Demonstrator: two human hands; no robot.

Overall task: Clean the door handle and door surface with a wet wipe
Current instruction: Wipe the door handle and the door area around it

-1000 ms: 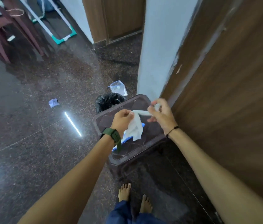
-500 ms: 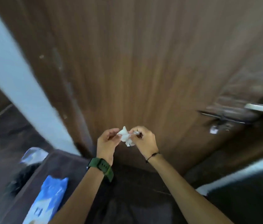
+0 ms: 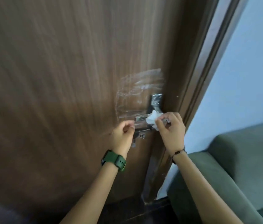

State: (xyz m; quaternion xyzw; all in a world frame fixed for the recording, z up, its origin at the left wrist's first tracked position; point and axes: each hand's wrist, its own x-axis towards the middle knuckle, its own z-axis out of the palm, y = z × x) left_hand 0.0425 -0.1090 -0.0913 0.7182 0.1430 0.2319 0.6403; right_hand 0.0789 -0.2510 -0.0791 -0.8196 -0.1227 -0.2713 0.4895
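half a second ago both my hands worked the wet wipe [image 3: 152,119] low before bare wood – now they're up at the door handle [image 3: 141,118]. my left hand [image 3: 122,135], green watch [image 3: 113,160] on its wrist, has fingers curled beside the lever's end; whether it pinches anything i cannot tell. my right hand [image 3: 171,130] grips the bunched white wipe against the lever – crinkled clear film [image 3: 139,89] covers the door [image 3: 63,78] above. a green sofa [image 3: 234,167] sits right.

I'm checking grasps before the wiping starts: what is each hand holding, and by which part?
The right hand pinches the bunched wet wipe by its right side, at the door handle. The left hand has curled fingers at the handle's free end; whether it grips is unclear.
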